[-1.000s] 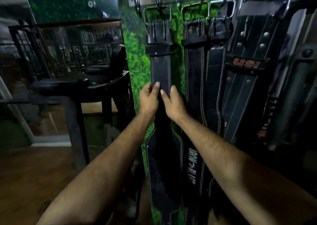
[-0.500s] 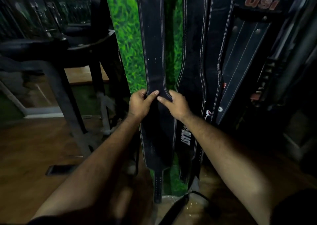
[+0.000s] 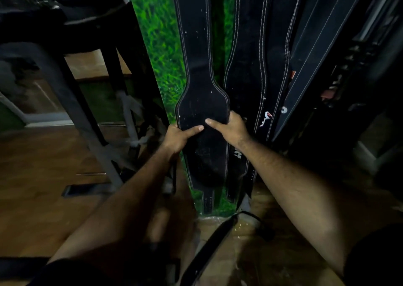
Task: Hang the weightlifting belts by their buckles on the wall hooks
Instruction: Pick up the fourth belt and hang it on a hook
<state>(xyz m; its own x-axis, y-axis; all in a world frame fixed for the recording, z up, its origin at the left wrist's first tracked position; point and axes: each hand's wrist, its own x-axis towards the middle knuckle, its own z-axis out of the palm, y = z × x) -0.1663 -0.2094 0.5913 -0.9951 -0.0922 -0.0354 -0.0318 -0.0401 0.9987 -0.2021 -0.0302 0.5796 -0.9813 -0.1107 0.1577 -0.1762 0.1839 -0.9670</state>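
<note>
Both hands point(image 3: 205, 130) grip the hanging belt's point(image 3: 201, 102) side edges.

The room was dim. A green grass wall point(image 3: 157, 45) stood behind the hands, a brown wood floor point(image 3: 39, 209) lay below, and a dark metal frame point(image 3: 72, 93) stood left.
</note>
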